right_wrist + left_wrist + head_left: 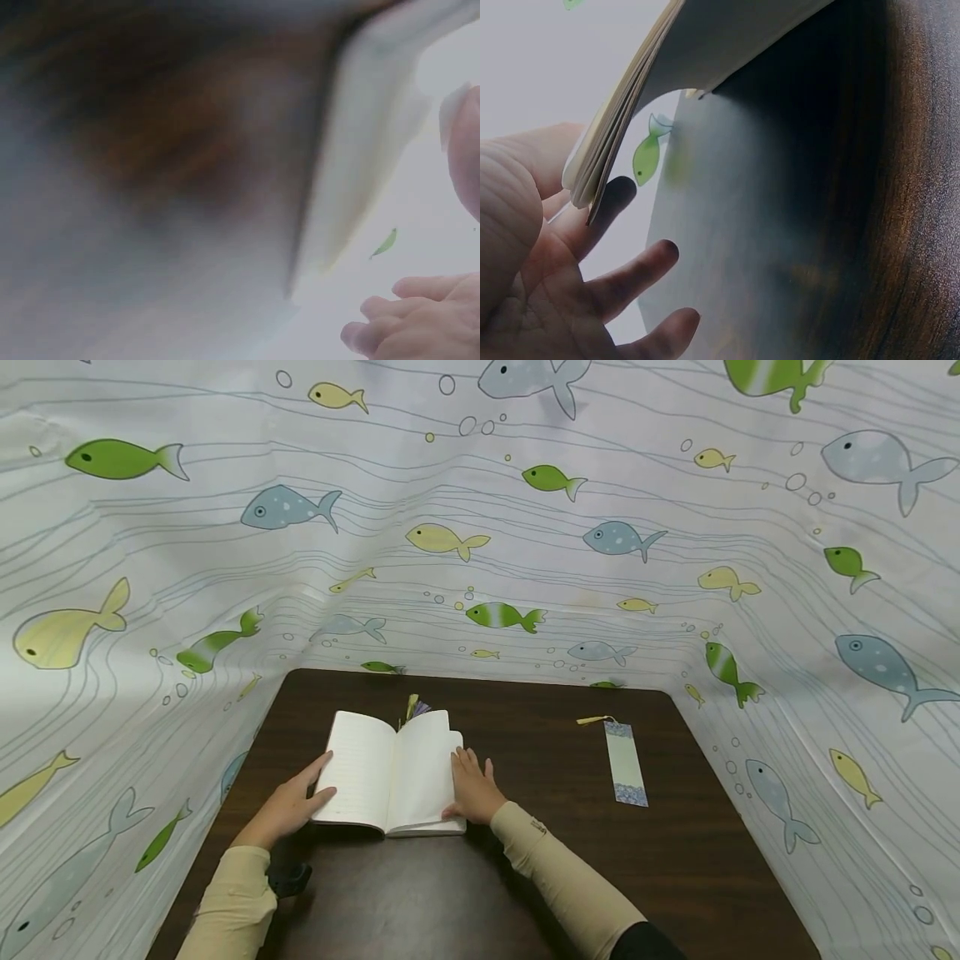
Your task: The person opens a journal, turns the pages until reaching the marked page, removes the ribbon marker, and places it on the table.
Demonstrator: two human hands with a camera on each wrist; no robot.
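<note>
An open notebook (363,772) with pale pages lies on the dark wooden table. My left hand (292,802) holds its left edge, thumb on the page. In the left wrist view, the notebook's page edges (619,112) sit between thumb and fingers of the left hand (547,255), and that side is raised off the table. My right hand (474,787) touches the right-hand pages with its fingers extended; one page stands slightly apart from those beneath. The right wrist view is blurred, with the right hand (420,319) beside the notebook's edge (352,157).
A bookmark (626,764) with blue patterned ends and a yellow tassel lies on the table (540,860) at the right. Yellow and purple tassels (417,705) show behind the notebook's top edge. Fish-print sheeting (525,568) surrounds the table at the back and sides.
</note>
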